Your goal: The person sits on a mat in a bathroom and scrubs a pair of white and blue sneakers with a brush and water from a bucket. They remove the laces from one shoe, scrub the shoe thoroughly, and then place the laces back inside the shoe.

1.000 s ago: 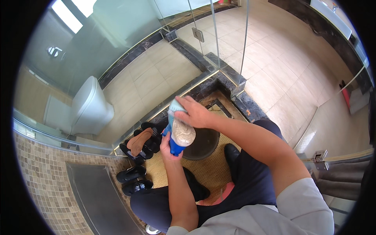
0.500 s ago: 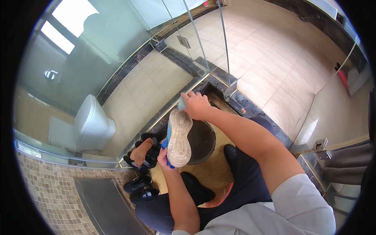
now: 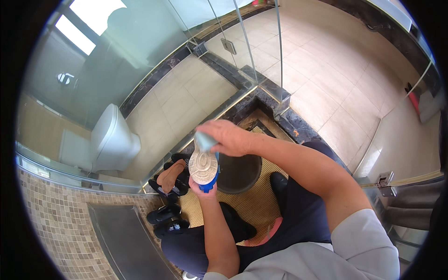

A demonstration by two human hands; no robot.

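Observation:
A blue shoe [image 3: 204, 168] is held with its pale, worn sole facing up. My left hand [image 3: 203, 188] grips it from below at the near end, fingers wrapped round its blue side. My right hand [image 3: 229, 137] is closed over a pale blue-green block [image 3: 204, 142], at the far end of the sole. Whether that block is a sponge or a brush does not show clearly. Just right of the shoe, a dark round basin [image 3: 240, 176] stands on the floor, partly hidden beneath my hands.
Several black shoes [image 3: 164, 214] and a tan insole [image 3: 171, 175] lie at the left. Beneath is a yellowish ribbed mat [image 3: 192, 210]. A dark stone curb [image 3: 305, 129] and glass panels border the space; a white toilet [image 3: 112, 137] stands beyond, left.
The shoe has tilted so its sole looks foreshortened. My right hand has moved left and nearer, with the block now over the sole. My view has shifted slightly.

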